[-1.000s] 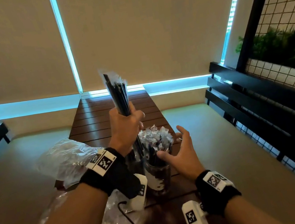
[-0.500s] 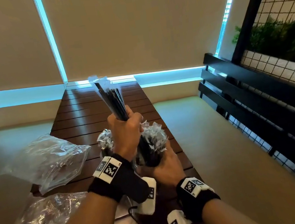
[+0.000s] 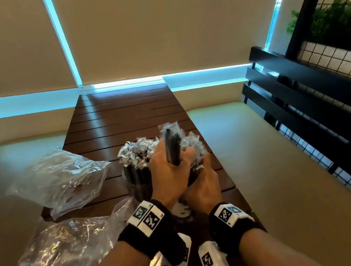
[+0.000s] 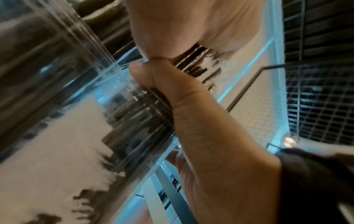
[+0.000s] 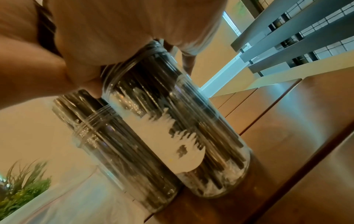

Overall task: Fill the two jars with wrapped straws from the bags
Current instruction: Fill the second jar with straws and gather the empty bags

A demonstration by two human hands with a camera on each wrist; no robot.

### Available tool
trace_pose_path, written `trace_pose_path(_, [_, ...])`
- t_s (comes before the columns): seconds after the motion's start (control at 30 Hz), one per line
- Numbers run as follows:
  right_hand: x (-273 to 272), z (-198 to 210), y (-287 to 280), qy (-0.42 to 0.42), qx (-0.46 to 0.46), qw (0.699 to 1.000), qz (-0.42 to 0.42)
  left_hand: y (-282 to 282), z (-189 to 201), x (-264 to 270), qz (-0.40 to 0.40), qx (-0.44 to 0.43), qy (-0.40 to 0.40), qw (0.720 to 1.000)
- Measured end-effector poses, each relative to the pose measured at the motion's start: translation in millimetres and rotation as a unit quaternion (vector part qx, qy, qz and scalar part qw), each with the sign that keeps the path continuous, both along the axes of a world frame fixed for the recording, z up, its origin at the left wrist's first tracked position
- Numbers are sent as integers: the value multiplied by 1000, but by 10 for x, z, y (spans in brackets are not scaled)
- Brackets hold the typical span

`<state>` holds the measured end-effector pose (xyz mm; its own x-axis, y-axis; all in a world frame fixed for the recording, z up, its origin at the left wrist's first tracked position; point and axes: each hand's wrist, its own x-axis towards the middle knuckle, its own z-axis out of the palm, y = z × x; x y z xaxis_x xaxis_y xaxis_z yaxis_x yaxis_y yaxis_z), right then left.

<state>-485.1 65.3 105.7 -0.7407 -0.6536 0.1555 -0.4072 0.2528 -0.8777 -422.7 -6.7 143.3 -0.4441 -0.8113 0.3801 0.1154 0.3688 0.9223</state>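
Two clear glass jars stand side by side on the wooden table, both packed with black wrapped straws. The left jar stands free. The right jar, with a white label, is mostly hidden behind my hands in the head view. My left hand grips a bunch of wrapped straws upright, its lower end down among the right jar's straws. My right hand is wrapped round the right jar's mouth.
A crumpled clear plastic bag lies left of the jars. A second bag lies at the near left, under my left forearm. Cream bench cushions flank the table, and a black slatted backrest runs along the right.
My left hand has brought the bunch of straws down from high above into the right jar. My right hand, open beside the jar before, now holds its mouth.
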Motion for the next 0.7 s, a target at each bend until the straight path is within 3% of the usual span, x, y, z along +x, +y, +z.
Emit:
trace_pose_path(0.2, [42,26,31,0,-3,1000,11,23,163,90,56,-146,-50,986])
trace_pose_path(0.43, [76,13,30,42,-9,999,-11,-51,882,87,7,-300,-37,953])
trace_pose_path(0.57, [91,27,33,38,2,999,-10,-119,954,-23,23,-415,-163,895])
trace_pose_path(0.7, [83,66,32,28,14,999,-12,-120,582,66,10,-414,-278,867])
